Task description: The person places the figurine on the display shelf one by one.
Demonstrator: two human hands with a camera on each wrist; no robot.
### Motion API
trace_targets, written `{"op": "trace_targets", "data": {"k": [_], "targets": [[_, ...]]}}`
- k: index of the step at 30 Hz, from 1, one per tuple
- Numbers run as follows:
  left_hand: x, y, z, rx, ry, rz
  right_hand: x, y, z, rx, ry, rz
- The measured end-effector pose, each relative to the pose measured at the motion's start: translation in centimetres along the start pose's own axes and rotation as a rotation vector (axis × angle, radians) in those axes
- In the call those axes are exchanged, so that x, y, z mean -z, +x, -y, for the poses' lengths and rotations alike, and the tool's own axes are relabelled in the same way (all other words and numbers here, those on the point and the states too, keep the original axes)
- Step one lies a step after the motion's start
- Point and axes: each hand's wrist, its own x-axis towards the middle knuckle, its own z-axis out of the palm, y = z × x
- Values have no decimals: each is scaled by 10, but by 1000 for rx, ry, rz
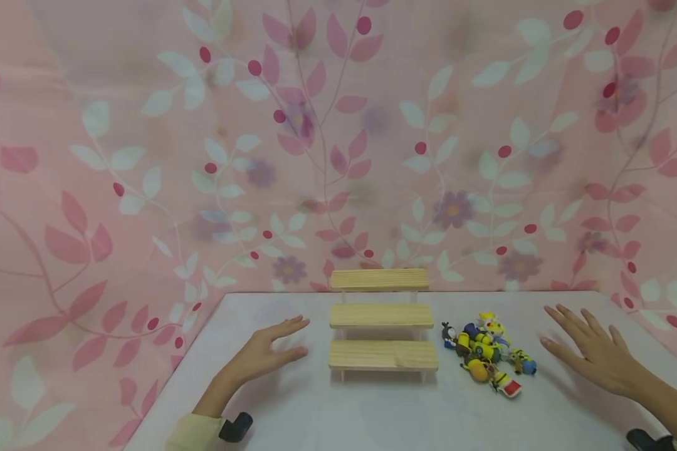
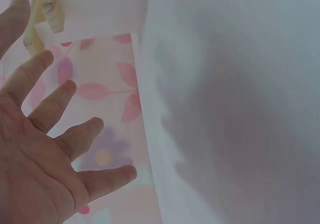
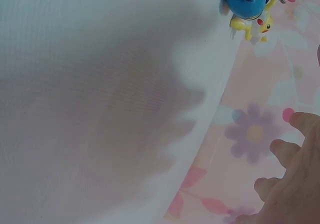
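Toys (image 1: pixel 487 352): piled on the white table (image 1: pixel 383 413), between the wooden shelf (image 1: pixel 380 316) and my right hand (image 1: pixel 600 362), near it but untouched.
Right fingers (image 1: pixel 572 329): spread open; I hold nothing.
Left hand (image 1: pixel 262 354): fingers stretched out, thumb apart, grasping nothing; near the shelf, well apart from the toys.

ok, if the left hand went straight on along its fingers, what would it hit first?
Likely the left end of the wooden stand, near its middle board. The left hand points that way across a gap; its height is unclear, so it might pass over.
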Motion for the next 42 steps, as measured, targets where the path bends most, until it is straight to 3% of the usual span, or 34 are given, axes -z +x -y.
{"op": "trace_targets", "data": {"k": [9,20,42], "targets": [[-16,13,-3,-4,-81,88,-1,2,2,-2,8,10],[-30,18,-6,-22,-177,146,-3,4,6,-17,10,34],[-42,16,-10,-43,-98,149,-3,5,9,14,8,56]]}}
